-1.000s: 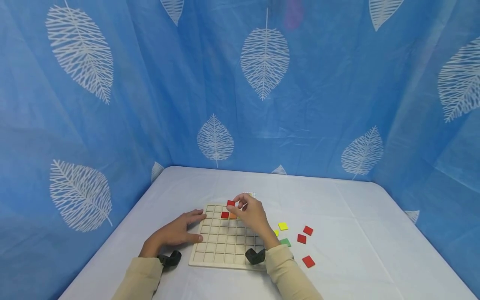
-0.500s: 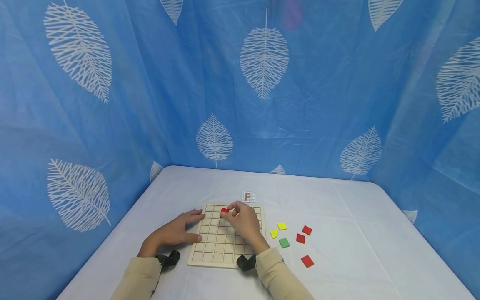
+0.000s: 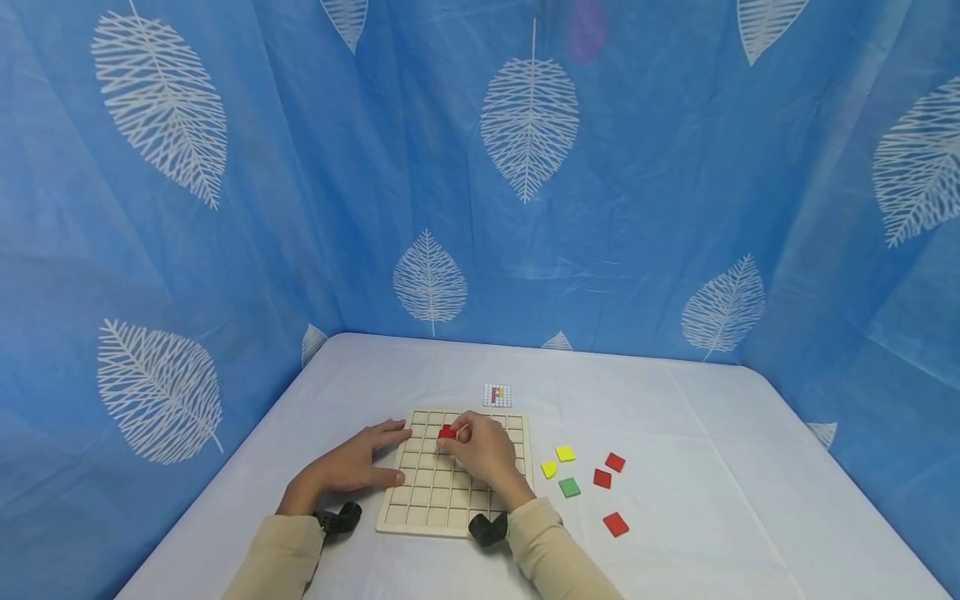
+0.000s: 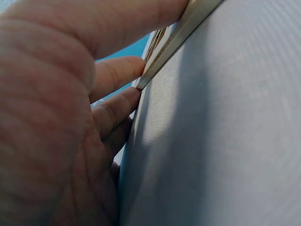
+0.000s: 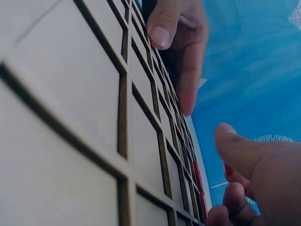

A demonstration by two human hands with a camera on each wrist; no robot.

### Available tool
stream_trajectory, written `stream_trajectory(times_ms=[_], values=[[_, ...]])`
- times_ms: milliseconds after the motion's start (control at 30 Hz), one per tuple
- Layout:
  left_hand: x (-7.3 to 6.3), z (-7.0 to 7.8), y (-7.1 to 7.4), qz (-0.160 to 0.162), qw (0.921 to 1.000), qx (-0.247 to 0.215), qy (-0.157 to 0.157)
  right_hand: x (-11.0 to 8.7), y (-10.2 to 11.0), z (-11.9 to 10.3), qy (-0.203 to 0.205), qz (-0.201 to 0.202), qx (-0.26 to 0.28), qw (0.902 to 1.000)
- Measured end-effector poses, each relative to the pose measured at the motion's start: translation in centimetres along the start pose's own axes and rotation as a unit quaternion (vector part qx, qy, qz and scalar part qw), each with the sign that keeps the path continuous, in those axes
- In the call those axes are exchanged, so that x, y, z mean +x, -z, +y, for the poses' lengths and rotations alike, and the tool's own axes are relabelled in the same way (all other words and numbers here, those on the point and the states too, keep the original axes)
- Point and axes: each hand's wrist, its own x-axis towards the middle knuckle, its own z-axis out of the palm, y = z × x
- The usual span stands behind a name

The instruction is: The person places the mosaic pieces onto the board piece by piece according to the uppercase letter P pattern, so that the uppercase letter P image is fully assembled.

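Two bare hands work over a pale wooden board (image 3: 431, 479), square and flat, ruled by raised strips into a grid of shallow square cells. My head camera shows it on a smooth white cloth (image 3: 690, 475), with a blue curtain (image 3: 637, 225) behind, softly creased and printed with white skeleton leaves. To the right of the board lie small flat pieces with crisp edges and solid colour: a yellow square (image 3: 565, 453), a yellow piece with one rounded corner (image 3: 549, 469), a green square (image 3: 570, 487) and three red squares (image 3: 616, 524). A small printed card (image 3: 497, 395) with a coloured grid rests just beyond the far edge.

The left hand (image 3: 360, 458) is spread wide, thumb well apart from the fingers. From my left wrist camera I see the thumb and fingertips touching the board's side edge.

The right hand (image 3: 486, 450) is narrowed to a pinch over the board's far half. In its fingertips it holds a red tile (image 5: 228, 169); my right wrist camera catches only a sliver of it between thumb and finger, so I cannot tell whether it touches the board. Near it, red pieces (image 5: 196, 175) sit in the grid, seen edge-on. Beige sleeves (image 3: 288, 546) cover both forearms, their cuffs turned back.
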Motion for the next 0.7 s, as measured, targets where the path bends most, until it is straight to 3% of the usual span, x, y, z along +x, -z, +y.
stream_trajectory(times_ms=[700], values=[[0.08, -0.3, -0.16, 0.004, 1.0, -0.004, -0.004, -0.09, -0.37, 0.09, 0.017, -0.031, -0.075, 0.9966]])
